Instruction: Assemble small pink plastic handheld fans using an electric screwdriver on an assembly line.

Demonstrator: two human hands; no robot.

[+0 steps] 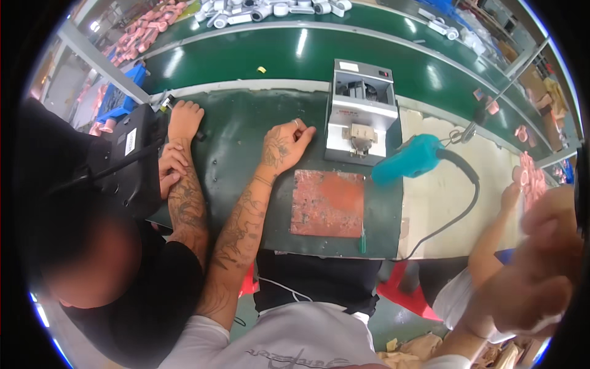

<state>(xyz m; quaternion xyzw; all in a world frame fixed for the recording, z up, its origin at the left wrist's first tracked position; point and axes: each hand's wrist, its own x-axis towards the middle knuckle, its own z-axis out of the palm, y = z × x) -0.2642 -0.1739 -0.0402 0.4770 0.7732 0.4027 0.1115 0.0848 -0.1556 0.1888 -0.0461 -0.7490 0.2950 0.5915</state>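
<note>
- Head view: a dark green work mat (pixel 246 132) is covering the bench beside a green conveyor belt (pixel 276 55).
- The left hand (pixel 184 120) is resting at the mat's ten o'clock, fingers curled under, holding nothing visible.
- The right hand (pixel 286 144) is lying flat, fingers loosely spread, empty.
- A reddish plate (pixel 327 203) is sitting at the right hand's four o'clock, near it.
- A grey benchtop machine (pixel 359 114) is standing just beside the right hand, at three o'clock.

Bare tattooed forearms w/ ring on left hand (pixel 286 146), white short-sleeved tee.
</note>
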